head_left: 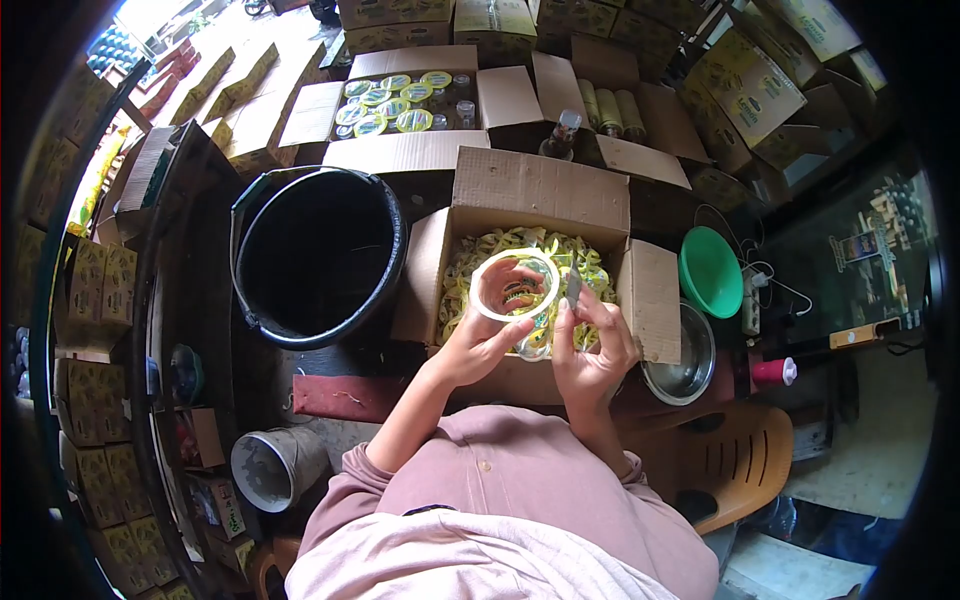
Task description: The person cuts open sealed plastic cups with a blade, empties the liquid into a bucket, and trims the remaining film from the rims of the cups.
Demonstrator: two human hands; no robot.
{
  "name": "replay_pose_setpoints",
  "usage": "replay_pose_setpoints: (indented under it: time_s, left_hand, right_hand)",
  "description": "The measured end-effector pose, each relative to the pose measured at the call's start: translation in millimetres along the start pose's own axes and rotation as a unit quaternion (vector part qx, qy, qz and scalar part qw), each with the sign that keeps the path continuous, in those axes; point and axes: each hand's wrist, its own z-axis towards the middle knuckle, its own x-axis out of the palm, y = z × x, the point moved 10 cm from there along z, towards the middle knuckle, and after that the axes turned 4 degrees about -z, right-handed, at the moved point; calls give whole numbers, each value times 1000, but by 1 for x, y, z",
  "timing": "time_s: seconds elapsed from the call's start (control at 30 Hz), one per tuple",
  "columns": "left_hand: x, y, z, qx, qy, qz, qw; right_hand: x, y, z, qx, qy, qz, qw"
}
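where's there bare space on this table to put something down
The dark tabletop between the black bucket and the red cloth looks bare. Right of the open carton is crowded: green basin, metal bowl, power strip.

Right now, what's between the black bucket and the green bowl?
The open carton of yellow packaging; above it, left hand with a yellow-rimmed cup, right hand with a small grey piece. Head view.

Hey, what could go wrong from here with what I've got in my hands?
The small pointed tool in your right hand is close to the clear cup in your left hand, so a slip might nick the cup or your fingers. Both are held over the open carton, so the tool, if dropped, could get lost among the yellow-and-clear pieces inside.
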Motion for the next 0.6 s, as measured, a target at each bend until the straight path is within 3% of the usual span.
replay_pose_setpoints:
  time_s: [0.13, 0.6]
  left_hand:
    - [0, 0, 0, 18, 9, 1, 1000]
    - [-1, -5, -3, 24, 46, 191, 980]
  right_hand:
    - [-2, 6, 0, -21, 6, -7, 1000]
    - [1, 8, 5, -45, 9, -20, 999]
